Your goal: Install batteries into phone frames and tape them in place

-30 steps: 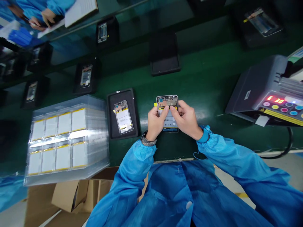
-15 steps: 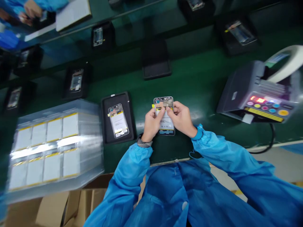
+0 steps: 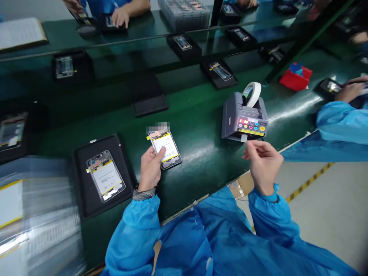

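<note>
Green bench (image 3: 207, 153) is carrying trays w/ phones. Left hand (image 3: 150, 168) is gripping phone (image 3: 166, 148) flat to steady it; right hand (image 3: 263, 163) is pinching at tape machine (image 3: 244, 119) slot, prob. for tape.

Blue smock sleeves (image 3: 138, 234), dark wristband (image 3: 143, 193)

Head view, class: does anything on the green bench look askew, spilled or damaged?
Nothing stands out. The left hand holds an open phone; the right hand is at the tape dispenser. Another phone lies in its black tray.
</note>
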{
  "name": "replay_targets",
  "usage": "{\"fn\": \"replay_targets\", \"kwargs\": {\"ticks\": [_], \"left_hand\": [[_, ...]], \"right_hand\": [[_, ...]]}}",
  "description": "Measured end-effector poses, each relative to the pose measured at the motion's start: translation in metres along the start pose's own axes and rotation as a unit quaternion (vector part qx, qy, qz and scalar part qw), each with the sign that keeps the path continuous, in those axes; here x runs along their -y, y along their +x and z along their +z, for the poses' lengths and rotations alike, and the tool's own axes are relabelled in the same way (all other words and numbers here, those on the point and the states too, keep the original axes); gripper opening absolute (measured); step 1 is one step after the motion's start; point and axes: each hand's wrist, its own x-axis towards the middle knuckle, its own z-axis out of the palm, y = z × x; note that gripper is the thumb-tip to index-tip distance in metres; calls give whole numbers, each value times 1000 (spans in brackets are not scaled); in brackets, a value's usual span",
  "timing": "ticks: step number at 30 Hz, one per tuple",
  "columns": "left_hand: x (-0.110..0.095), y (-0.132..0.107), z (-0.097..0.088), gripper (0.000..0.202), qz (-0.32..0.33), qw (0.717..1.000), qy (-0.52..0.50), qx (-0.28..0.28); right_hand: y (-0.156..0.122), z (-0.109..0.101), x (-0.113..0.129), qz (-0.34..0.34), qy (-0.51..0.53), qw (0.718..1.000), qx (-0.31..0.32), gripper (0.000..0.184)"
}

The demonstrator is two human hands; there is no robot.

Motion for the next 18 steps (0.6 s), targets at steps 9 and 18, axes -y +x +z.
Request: {"fn": "replay_targets", "kwargs": {"ticks": [9,18], "left_hand": [[6,0,-2,52,42,999,14,-11],[12,3,-4,60,56,998,10,1]], "right_hand": [[26,-11,-24,104,31,994,2,42],[30,-1,-20,117,30,993,-5,23]]}}
